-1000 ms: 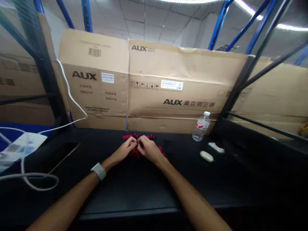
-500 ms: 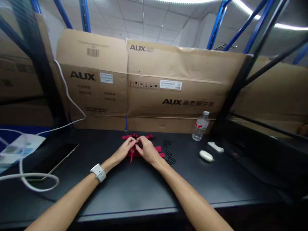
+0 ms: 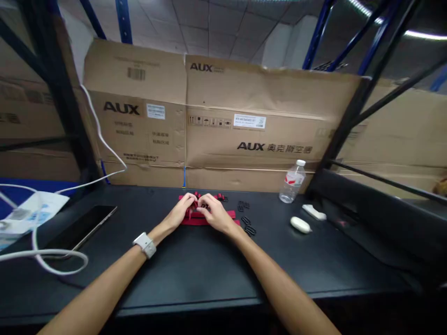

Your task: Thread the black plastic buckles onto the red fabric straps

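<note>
My left hand (image 3: pixel 179 213) pinches a narrow red strap (image 3: pixel 190 213) between thumb and fingertips. Close beside it, my right hand (image 3: pixel 217 215) has its fingers curled with thumb and fingertips drawn together. A small dark piece shows between the two hands, but its kind is hard to make out. Under and behind the hands lie more red webbing straps (image 3: pixel 195 222), partly covered by the fingers. Black strap slides (image 3: pixel 249 230) rest on the table to the right of my right hand, with smaller black buckles (image 3: pixel 241 205) behind them.
On the black table (image 3: pixel 195 274), a phone (image 3: pixel 82 228) and a looped white cable (image 3: pixel 59 253) lie left. To the right stand a plastic bottle (image 3: pixel 292 181), a white oval case (image 3: pixel 300 225) and a white piece (image 3: pixel 314 212). Cardboard (image 3: pixel 244 158) walls the back.
The red strap end that hung down below my left hand is now drawn up near the fingers. Both hands stay close together in nearly the same spot. The view has shifted slightly.
</note>
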Action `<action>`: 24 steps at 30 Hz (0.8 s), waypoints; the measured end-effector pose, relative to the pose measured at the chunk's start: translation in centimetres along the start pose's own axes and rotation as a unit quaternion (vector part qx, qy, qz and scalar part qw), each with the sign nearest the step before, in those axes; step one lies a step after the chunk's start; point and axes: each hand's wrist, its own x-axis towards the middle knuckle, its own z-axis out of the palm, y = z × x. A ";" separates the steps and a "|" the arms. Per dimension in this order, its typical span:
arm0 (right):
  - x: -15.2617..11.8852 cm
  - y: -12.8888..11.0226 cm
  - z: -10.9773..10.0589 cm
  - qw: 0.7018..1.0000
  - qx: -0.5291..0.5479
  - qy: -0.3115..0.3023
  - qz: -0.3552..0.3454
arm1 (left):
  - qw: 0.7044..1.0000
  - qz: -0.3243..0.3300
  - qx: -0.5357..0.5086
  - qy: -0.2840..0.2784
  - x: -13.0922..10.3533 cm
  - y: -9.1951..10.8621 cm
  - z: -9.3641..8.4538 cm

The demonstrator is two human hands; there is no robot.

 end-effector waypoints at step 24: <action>-0.3 0.0 -0.3 0.994 -0.099 -0.037 -0.005 | 0.998 -0.049 -0.044 0.014 0.0 0.3 0.0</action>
